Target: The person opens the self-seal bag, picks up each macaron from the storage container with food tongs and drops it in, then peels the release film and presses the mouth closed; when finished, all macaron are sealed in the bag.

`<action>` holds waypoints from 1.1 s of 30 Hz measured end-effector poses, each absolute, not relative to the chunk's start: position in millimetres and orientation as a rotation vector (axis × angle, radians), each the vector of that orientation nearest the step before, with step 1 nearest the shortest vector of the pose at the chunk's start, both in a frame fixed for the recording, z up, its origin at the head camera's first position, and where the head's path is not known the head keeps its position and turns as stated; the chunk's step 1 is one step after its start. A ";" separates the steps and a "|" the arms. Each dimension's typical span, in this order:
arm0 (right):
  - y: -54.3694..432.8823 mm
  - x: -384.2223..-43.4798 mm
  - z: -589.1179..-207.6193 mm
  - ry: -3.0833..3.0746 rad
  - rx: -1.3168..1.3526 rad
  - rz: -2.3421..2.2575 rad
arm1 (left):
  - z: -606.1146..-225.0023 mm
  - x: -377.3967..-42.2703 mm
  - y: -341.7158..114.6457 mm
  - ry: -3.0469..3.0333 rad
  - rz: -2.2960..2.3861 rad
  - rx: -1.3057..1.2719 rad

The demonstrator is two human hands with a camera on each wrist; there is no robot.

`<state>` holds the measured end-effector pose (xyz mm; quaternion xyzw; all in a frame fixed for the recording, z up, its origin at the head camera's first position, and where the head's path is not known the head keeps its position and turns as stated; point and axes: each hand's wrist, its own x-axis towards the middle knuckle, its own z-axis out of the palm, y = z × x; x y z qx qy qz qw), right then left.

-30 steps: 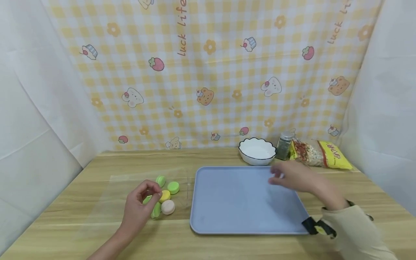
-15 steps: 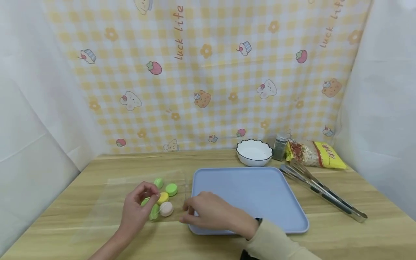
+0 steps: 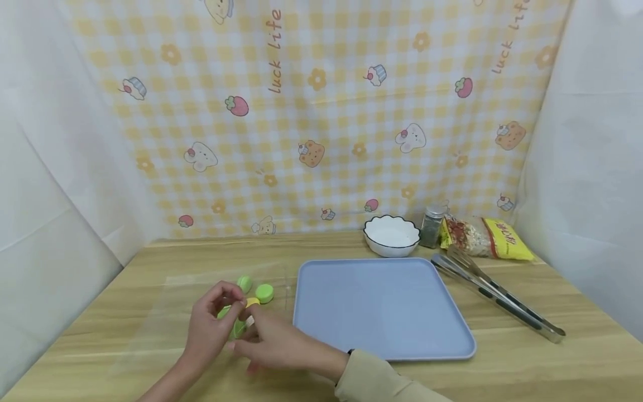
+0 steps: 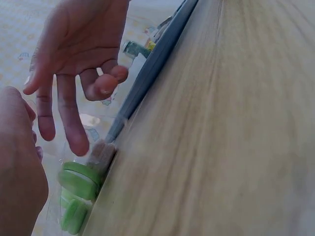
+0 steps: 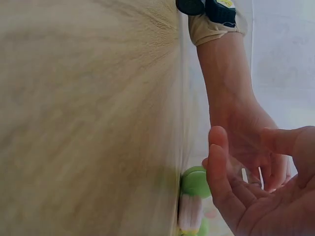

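A clear plastic sheet or bag [image 3: 161,312] lies on the left of the table, with several macarons about it. Among them are a green macaron [image 3: 264,293], a yellow macaron [image 3: 253,301] and a pale pink macaron [image 5: 190,212], mostly covered by fingers in the head view. My left hand [image 3: 213,318] pinches the film between thumb and fingertips, above the green macarons. Close beside it, my right hand [image 3: 278,340] reaches over the pink one. Seen from the left wrist, the right hand [image 4: 83,54] has its fingers spread loosely, with nothing between them.
Right of the macarons lies a blue tray [image 3: 382,307]. Behind it stand a white scalloped bowl [image 3: 392,237], a glass jar with a metal lid [image 3: 432,228] and a yellow food packet [image 3: 487,238]. Metal tongs [image 3: 502,296] lie along the tray's right side.
My right hand has swept left from above the tray's far right corner to beside my left hand, uncovering the tongs and the tray. The left hand keeps its pinch in place.
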<state>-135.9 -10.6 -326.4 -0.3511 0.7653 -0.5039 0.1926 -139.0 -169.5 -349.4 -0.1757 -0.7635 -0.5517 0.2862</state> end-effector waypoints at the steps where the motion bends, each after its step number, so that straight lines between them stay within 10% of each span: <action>1: -10.6 -135.9 -327.5 2.158 -0.991 -1.404 | -349.4 -138.8 -169.5 -2.041 -1.475 -0.471; 33: -12.0 -129.1 -340.7 2.379 -0.912 -1.529 | -349.9 -137.2 -168.5 -2.068 -1.472 -0.457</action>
